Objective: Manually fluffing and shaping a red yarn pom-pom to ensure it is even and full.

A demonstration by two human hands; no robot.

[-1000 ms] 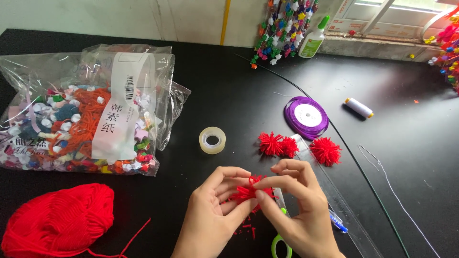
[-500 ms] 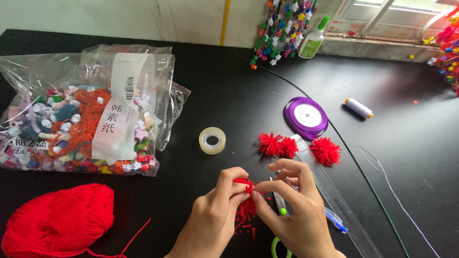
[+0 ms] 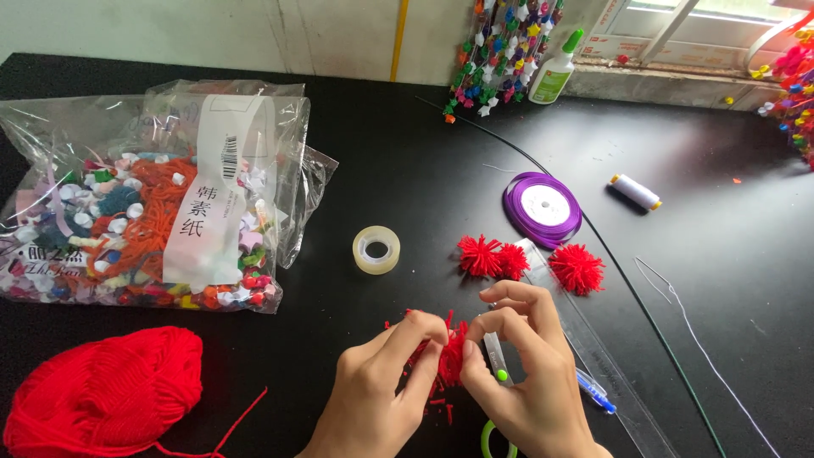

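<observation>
My left hand (image 3: 381, 382) and my right hand (image 3: 521, 373) meet low in the middle of the black table, both pinching a small red yarn pompom (image 3: 449, 356) between their fingertips. Short red yarn snippets (image 3: 441, 407) lie scattered under the hands. Three finished red pompoms rest just beyond: two side by side (image 3: 493, 258) and one (image 3: 577, 268) to their right. A green-handled tool (image 3: 493, 437) lies partly hidden under my right hand. A ball of red yarn (image 3: 106, 394) sits at the lower left, its loose end trailing right.
A clear plastic bag (image 3: 161, 212) of mixed colourful beads and yarn fills the left. A tape roll (image 3: 376, 249), purple ribbon spool (image 3: 543, 208), white thread spool (image 3: 636, 192), clear ruler (image 3: 610, 373), blue pen (image 3: 598, 394), glue bottle (image 3: 555, 68) and hanging star strings (image 3: 500, 51) are around.
The pompom has sunk lower between my fingers and both hands have closed tighter around it. More red snippets lie beneath. Everything else stays put.
</observation>
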